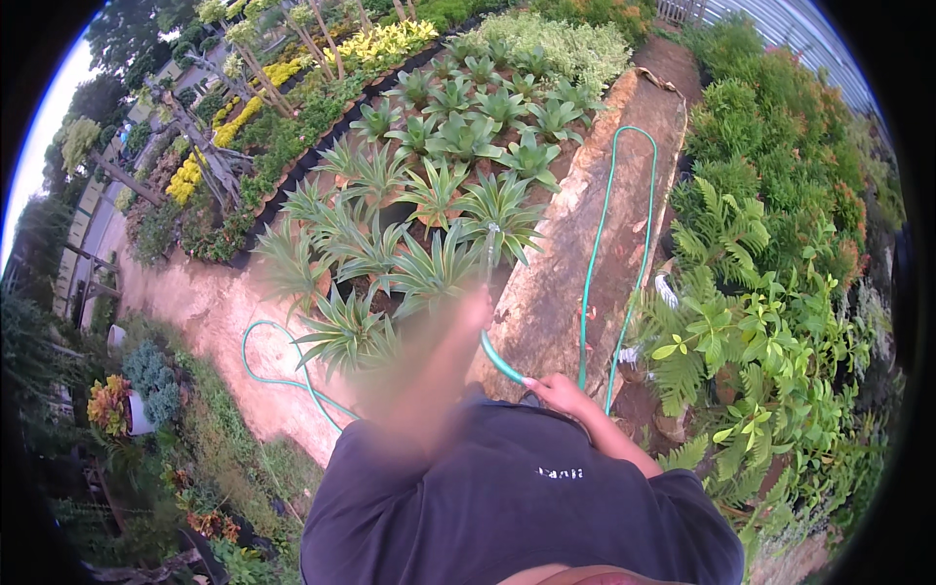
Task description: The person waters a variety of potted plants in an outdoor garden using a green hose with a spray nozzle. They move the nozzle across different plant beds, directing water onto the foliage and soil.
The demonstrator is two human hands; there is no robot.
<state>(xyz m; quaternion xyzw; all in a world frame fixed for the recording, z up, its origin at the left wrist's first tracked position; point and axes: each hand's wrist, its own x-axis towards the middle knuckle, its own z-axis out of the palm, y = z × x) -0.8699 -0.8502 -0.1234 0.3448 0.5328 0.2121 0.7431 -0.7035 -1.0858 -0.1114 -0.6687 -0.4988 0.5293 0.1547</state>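
A green garden hose (499, 359) runs between my two hands in front of my body. My left hand (475, 308), smeared by motion, is closed round the hose near its front end. Ahead of it, a thin greyish spout or jet (490, 253) points at the plants; I cannot make out which it is. My right hand (558, 392) grips the hose lower down, close to my waist. Just beyond my left hand stand spiky, pale-edged potted plants (429, 268), and broad-leaved green plants (473, 132) grow in rows behind them.
A long hose loop (587, 278) lies on the dirt path (546, 302) ahead to the right. Another hose stretch (255, 375) curls over the pinkish ground at left. Ferns and shrubs (751, 331) line the right side; a white pot (139, 414) stands far left.
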